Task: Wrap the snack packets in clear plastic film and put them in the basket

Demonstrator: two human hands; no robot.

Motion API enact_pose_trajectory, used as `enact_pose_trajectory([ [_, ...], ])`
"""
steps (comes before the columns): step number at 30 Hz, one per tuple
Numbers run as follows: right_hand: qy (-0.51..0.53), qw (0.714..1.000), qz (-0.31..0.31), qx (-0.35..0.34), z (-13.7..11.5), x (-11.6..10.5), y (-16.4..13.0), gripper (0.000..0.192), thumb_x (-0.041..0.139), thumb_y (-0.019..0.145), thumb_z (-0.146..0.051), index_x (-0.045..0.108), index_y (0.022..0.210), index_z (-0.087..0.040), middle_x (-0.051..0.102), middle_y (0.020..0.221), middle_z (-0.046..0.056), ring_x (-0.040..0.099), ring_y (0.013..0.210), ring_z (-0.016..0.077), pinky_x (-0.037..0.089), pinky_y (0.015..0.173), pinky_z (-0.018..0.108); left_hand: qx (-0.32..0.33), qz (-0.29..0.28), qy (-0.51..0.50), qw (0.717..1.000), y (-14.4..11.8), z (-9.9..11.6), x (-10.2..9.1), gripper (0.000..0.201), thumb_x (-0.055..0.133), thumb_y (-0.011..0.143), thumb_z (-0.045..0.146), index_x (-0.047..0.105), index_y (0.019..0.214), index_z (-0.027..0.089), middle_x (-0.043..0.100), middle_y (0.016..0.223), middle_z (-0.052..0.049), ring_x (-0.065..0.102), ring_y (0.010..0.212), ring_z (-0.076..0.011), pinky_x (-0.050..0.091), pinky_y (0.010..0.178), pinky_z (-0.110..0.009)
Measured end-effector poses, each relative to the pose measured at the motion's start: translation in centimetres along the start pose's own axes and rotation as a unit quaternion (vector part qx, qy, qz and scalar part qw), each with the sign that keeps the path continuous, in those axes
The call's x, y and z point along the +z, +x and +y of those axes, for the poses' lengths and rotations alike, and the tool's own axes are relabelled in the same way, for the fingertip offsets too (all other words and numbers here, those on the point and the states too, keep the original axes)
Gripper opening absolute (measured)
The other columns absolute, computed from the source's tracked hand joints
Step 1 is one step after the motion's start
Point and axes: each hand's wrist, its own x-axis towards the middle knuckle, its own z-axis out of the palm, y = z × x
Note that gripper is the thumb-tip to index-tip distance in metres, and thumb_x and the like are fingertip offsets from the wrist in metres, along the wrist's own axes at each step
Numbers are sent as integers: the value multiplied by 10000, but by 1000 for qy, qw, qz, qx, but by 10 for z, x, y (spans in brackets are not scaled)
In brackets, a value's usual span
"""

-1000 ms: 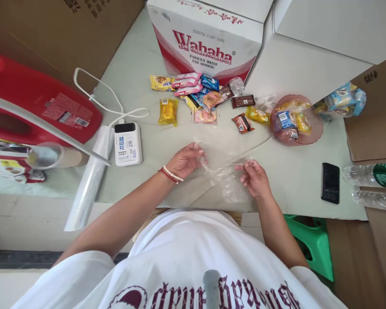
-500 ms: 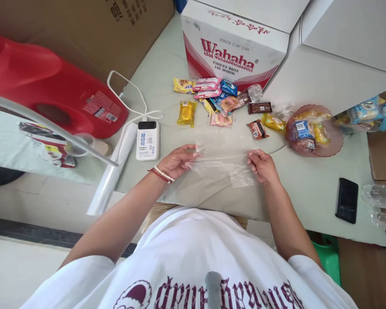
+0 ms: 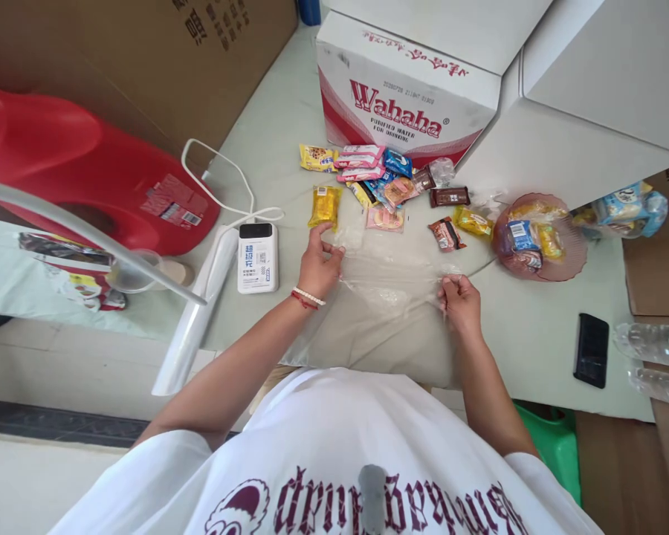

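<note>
A clear plastic bag (image 3: 387, 297) is stretched flat between my two hands, low over the table's near edge. My left hand (image 3: 322, 261) pinches its left edge, with the index finger lifted toward a yellow snack packet (image 3: 324, 206). At the opposite edge my right hand (image 3: 460, 299) grips the plastic between thumb and curled fingers. Just beyond the bag lie a pink-and-clear biscuit packet (image 3: 385, 218) and a brown-orange packet (image 3: 447, 234). More wrapped snacks (image 3: 361, 161) are heaped behind these.
A Wahaba-style water carton (image 3: 406, 96) stands at the back. To the right are a pink glass bowl (image 3: 577, 249) of snacks and a black phone (image 3: 592, 349). On the left sit a white power bank (image 3: 257, 260) with a cable, a plastic roll (image 3: 192, 334) and a red jug (image 3: 105, 160).
My left hand has moved slightly right and up, its index finger now near the yellow packet. My right hand has shifted a little lower in view. Both still hold the bag.
</note>
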Motion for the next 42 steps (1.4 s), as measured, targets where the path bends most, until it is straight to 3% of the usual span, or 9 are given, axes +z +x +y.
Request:
enact_pose_trajectory([
  [4, -99, 991, 52, -69, 7, -2, -4, 336, 630, 886, -565, 615, 947, -234, 605, 647, -55, 474, 457, 128, 412, 461, 254, 24, 87, 47, 995, -10, -6, 0, 587, 767, 787, 325, 496, 1302, 248, 589, 1025, 4, 486, 556, -84, 422, 625, -252],
  [8, -188, 971, 80, -125, 12, -3, -8, 373, 551, 943, -589, 633, 1019, -234, 653, 698, -24, 569, 566, 170, 490, 620, 287, 91, 30, 146, 985, -30, -15, 1, 688, 759, 780, 332, 450, 1386, 232, 551, 1233, -66, 510, 619, -91, 480, 742, -306],
  [14, -316, 934, 76, -149, 9, -23, -7, 461, 522, 960, -558, 602, 1238, -199, 714, 950, 63, 641, 722, 207, 530, 812, 382, 21, 1, 131, 991, -34, -24, -14, 716, 676, 850, 337, 365, 1481, 204, 592, 1027, -24, 531, 598, -117, 496, 698, -307],
  [20, -433, 849, 100, -286, -16, -22, -24, 418, 536, 963, -407, 655, 1304, -197, 578, 1315, 201, 577, 1183, 330, 518, 996, 517, 223, 4, 350, 910, -53, -17, -19, 381, 651, 897, 311, 666, 1271, 243, 609, 1357, -172, 546, 1276, -352, 395, 1097, -550],
  [24, -427, 824, -163, -336, -28, -1, -40, 334, 532, 981, -299, 716, 1258, -272, 593, 1409, 145, 568, 1255, 321, 495, 1070, 546, 284, -191, 411, 845, -52, -24, -12, 390, 566, 933, 195, 689, 1279, 328, 612, 1483, -94, 446, 1475, -325, 201, 1232, -616],
  [28, -374, 784, -402, -289, -51, -2, -31, 275, 543, 990, -345, 760, 1150, -295, 706, 1271, 88, 653, 1150, 279, 548, 1006, 487, 246, -253, 447, 822, -40, -34, -19, 557, 599, 946, 364, 546, 1493, 276, 377, 1673, -158, 354, 1546, -364, 102, 1250, -688],
  [32, -415, 799, -297, -317, -96, 21, 24, 327, 472, 1019, -322, 742, 1182, -237, 722, 1190, 106, 640, 1134, 277, 500, 1024, 457, 266, -296, 467, 790, -40, -34, -31, 706, 651, 911, 499, 472, 1559, 282, 272, 1714, -158, 294, 1574, -384, 32, 1263, -696],
  [36, -522, 747, -225, -345, -117, 90, 85, 433, 580, 958, -295, 642, 1367, -168, 612, 1408, 149, 535, 1298, 333, 465, 1049, 447, 264, -309, 495, 768, -51, -31, -34, 753, 674, 898, 504, 450, 1573, 259, 222, 1725, -168, 265, 1587, -375, 46, 1260, -706],
  [42, -614, 701, -219, -289, -109, 124, 84, 600, 640, 922, -325, 507, 1480, -147, 597, 1379, 207, 651, 1107, 343, 519, 810, 386, 266, -303, 490, 773, -65, -39, -48, 702, 651, 920, 485, 464, 1566, 283, 291, 1711, -135, 321, 1570, -348, 116, 1287, -648],
])
